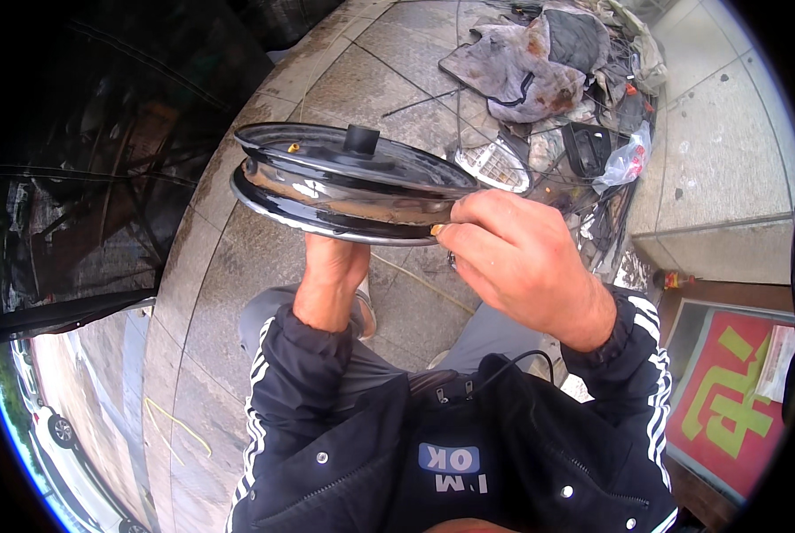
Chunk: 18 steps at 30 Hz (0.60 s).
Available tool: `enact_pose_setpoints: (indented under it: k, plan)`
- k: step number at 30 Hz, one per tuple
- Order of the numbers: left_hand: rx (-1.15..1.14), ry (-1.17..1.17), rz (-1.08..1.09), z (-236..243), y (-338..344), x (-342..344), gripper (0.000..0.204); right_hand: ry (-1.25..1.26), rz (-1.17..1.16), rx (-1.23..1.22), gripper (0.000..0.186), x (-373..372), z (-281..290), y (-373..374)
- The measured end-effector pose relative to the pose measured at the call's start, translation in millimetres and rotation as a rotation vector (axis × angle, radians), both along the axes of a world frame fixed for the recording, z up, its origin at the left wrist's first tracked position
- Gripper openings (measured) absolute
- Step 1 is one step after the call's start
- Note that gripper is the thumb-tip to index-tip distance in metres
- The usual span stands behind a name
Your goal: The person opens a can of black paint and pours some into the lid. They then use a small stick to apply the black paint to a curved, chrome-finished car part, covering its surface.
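A black wheel rim [389, 206] is held level in front of me, with a dark cylindrical hub [362, 140] standing up from its upper face. Its channel looks brown and worn, and a small yellow-tipped piece [294, 148] shows on the far-left inner side. Beneath the rim, my left hand [331, 262] supports it; the fingers are hidden. My right hand [526, 258] is closed at the rim's right edge, fingertips against the channel. A tiny orange-yellow spot [436, 230] shows at its fingertips; what it is I cannot tell.
Dirty grey cloth [540, 67] lies at the far right with a black tray [586, 149], a clear plastic bag [627, 160] and a white slatted piece [495, 165]. A red sign [722, 400] stands at the right. White cars [78, 471] are outside at the lower left.
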<state>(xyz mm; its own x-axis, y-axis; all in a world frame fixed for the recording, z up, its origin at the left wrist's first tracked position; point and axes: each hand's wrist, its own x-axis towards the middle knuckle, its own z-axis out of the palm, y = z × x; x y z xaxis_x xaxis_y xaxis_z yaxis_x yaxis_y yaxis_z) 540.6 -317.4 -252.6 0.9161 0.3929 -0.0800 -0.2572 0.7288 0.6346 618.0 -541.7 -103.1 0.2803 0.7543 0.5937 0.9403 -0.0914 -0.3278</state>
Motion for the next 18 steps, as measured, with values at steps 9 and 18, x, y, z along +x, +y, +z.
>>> enact_pose_setpoints:
  k: [9, 18]
  plan:
    - [0.028, -0.005, 0.018, 4.5, -0.2, -0.7, 0.061, -0.017, -0.085, 0.011, 0.015, -2.7, 5.7, -9.2]
    - [0.142, -0.019, 0.020, -5.4, -5.8, 8.6, 0.052, 0.039, 0.093, 0.092, 0.031, -9.1, 37.8, 38.0]
